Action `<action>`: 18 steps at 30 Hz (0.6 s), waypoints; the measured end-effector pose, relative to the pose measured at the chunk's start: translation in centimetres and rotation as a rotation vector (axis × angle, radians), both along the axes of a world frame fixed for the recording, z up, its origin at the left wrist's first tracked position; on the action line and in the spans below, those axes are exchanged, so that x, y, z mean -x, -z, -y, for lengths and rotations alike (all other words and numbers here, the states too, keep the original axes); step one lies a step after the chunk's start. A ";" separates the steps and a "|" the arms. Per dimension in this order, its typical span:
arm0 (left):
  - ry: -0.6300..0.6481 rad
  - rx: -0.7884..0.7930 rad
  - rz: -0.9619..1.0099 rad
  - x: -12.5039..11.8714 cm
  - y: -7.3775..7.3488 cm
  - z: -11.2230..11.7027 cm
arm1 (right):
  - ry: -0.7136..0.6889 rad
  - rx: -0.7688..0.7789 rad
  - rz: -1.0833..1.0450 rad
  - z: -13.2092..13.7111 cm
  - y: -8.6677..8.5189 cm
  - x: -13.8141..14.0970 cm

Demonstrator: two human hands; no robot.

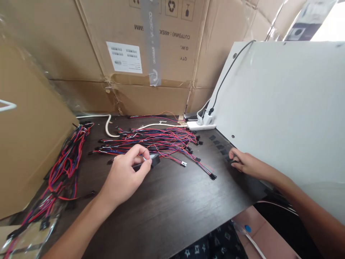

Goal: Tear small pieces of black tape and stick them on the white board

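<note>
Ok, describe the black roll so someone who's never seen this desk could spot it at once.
Face the cardboard box at the back, then look down to the heap of thin red and dark wires on the dark tabletop. At its near edge, the left hand pinches the black roll. Unlike the stringy wires behind it, it is a thick, curved black band.

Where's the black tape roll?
Just left of centre in the head view, the black tape roll is in the left hand, near thin red and black wires.
</note>
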State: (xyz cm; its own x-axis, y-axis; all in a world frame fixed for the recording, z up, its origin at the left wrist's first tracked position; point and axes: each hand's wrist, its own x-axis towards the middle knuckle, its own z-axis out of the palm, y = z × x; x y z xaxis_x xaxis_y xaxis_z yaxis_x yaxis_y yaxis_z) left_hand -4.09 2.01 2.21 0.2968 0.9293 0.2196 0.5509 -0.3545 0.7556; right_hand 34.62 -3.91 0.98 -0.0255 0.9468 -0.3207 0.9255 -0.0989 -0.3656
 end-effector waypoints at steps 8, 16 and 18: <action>0.022 -0.012 0.004 0.1 0.2 -0.1 | 0.022 -0.008 0.078 0.0 -0.4 0.5; 0.060 -0.048 -0.017 0.1 0.2 0.0 | 0.010 0.103 0.296 -1.1 -0.7 0.5; 0.071 -0.044 -0.023 0.2 0.3 0.0 | 0.025 0.124 0.358 -1.3 -0.6 0.3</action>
